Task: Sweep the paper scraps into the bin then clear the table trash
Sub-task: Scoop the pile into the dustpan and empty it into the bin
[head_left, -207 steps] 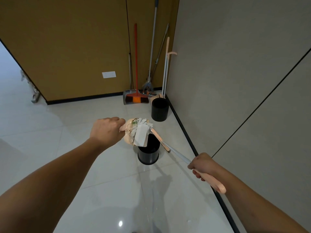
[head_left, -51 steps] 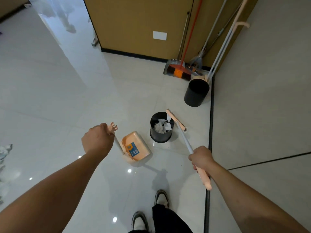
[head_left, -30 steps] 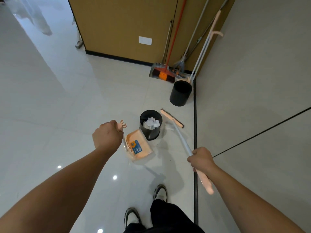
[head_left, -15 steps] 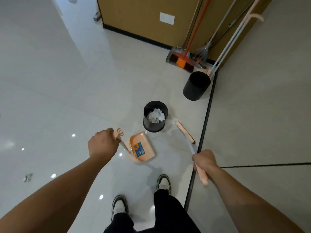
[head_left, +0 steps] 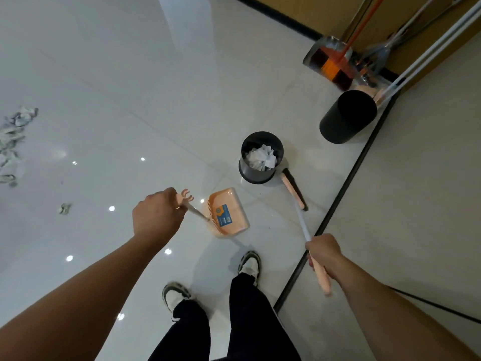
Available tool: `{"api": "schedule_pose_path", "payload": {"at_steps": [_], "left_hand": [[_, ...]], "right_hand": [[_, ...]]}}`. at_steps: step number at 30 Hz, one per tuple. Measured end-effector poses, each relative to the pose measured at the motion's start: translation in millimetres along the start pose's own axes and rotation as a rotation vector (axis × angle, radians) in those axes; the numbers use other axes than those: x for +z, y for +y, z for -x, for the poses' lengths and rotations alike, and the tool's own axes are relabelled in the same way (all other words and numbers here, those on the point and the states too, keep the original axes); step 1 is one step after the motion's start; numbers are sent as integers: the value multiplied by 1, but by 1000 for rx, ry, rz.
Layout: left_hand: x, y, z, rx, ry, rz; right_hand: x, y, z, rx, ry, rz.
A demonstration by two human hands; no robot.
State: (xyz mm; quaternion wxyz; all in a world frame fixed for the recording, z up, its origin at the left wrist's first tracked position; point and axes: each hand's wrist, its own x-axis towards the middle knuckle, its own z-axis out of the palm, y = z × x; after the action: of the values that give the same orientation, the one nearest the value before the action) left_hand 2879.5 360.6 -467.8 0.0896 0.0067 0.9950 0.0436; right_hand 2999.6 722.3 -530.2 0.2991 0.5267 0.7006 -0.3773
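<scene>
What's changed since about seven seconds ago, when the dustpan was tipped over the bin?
The peach dustpan has come down from over the bin to the floor beside it, emptied; its paper is now in the bin. The broom head dropped to the floor too. The left hand and right hand kept their grips.

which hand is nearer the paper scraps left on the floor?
Left. The left hand is nearer the paper scraps at far left; the right hand is by the right wall.

Indoor corridor corner used as a cleaning-tool store: glossy white tiled floor (head_left: 135, 82), black skirting (head_left: 335, 201), yellow-brown panel wall (head_left: 320, 9), brooms (head_left: 335, 63) and mop poles (head_left: 426, 50) leaning beside a black bin (head_left: 346, 118).
</scene>
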Motion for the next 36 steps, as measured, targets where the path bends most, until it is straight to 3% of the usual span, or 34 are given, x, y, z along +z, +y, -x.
{"api": "schedule_pose_path", "payload": {"at_steps": [17, 23, 28, 36], "left_hand": [[-7, -8, 1, 20, -40, 84], [-11, -35, 8, 9, -71, 117], [-11, -54, 12, -17, -73, 168], [-13, 3, -3, 57, -74, 114]], "right_hand": [[7, 14, 108, -103, -364, 122], [34, 4, 141, -142, -267, 113], [42, -12, 154, -102, -137, -77], [2, -28, 102, -39, 11, -169]]}}
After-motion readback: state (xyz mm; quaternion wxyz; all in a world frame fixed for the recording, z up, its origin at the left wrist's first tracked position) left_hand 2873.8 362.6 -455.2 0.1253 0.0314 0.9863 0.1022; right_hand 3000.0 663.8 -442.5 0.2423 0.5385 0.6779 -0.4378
